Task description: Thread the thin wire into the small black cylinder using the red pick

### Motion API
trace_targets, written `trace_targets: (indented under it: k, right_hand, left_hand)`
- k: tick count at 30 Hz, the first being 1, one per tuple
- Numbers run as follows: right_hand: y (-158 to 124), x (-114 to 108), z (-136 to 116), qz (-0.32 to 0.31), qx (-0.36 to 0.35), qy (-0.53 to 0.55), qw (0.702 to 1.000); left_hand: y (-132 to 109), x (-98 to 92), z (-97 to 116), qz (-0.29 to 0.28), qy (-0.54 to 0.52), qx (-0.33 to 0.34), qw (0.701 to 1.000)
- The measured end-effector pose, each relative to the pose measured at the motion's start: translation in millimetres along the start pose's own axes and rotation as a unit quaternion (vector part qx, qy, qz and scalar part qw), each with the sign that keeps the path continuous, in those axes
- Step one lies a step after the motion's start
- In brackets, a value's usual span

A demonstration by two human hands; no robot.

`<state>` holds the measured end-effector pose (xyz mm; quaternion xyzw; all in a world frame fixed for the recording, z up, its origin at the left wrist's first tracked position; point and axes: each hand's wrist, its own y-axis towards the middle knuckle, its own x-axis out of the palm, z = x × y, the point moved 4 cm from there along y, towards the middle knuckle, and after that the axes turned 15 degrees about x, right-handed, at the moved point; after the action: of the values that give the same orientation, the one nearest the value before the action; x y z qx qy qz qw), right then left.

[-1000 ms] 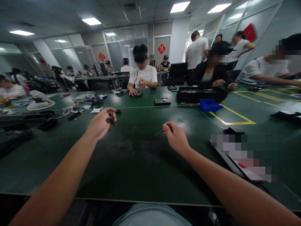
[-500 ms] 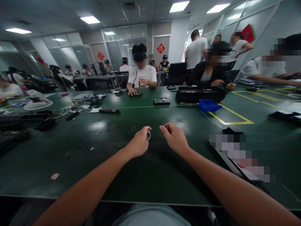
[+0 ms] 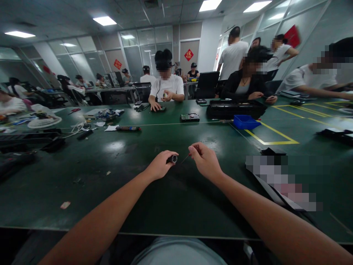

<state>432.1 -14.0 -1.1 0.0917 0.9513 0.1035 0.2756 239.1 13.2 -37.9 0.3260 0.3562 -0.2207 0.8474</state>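
Observation:
My left hand (image 3: 159, 164) is closed around a short black tube (image 3: 172, 159), whose round, silver-rimmed end faces right and looks like that of a small flashlight. Just to the right, my right hand (image 3: 205, 159) pinches a thin reddish rod (image 3: 185, 159) between thumb and fingers. The rod slants down and left toward the tube, with a small gap between them. Fingers hide the rod's upper part, so its exact kind is unclear. Both hands are held above the dark green table (image 3: 176, 206).
Beyond my hands lie a hard drive (image 3: 189, 117), a blue bin (image 3: 246, 122), a black tray (image 3: 235, 110) and a dark pen-like tool (image 3: 128, 129). Papers (image 3: 281, 184) lie at right; cables (image 3: 74, 129) and parts clutter the left. Co-workers sit across the table.
My left hand has turned slightly, so more of the black tube shows. The thin rod in my right hand now points toward the tube and is more visible.

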Motion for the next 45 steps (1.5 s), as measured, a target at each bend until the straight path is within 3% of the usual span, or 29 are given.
trace_targets:
  k: [14,29,45]
  right_hand:
    - [-2.8,-3.3,0.8,0.014,-0.03,0.119,0.992]
    - [-3.2,1.8,-0.4,-0.014,-0.027,0.104,0.994]
    - [-1.6,-5.6,-2.7,0.032,0.021,0.036,0.999]
  left_hand:
    - [0.3,-5.9,1.1,0.03,-0.006,-0.012,0.999]
    - [0.0,-4.2,-0.8,0.038,-0.016,-0.001,0.999]
    - [0.3,-5.3,-1.3,0.043,-0.016,0.004,0.999]
